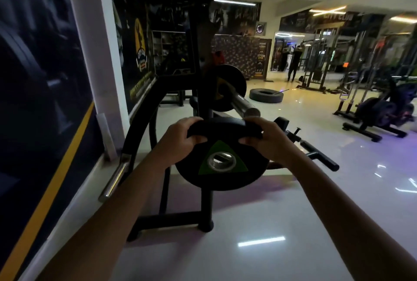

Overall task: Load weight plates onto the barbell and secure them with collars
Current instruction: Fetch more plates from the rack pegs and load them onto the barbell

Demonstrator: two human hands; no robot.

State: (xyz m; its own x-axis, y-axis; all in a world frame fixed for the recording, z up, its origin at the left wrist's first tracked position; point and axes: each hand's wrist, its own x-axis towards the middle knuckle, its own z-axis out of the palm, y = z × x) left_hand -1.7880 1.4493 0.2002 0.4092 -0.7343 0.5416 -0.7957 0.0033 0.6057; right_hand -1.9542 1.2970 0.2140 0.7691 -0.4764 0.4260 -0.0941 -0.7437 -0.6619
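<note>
Weight plate [222, 163] gripped at top rim: left hand [178, 143] and right hand [268, 140] both clenched.

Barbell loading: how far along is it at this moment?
Done: one black plate already sits on the barbell sleeve. In hand: the left hand and right hand grip a second plate with a green triangle by its top edge, below the sleeve's end and not yet on it. Left: slide that plate on and fit a collar; no collar shows. The bar's other end is out of view.
</note>
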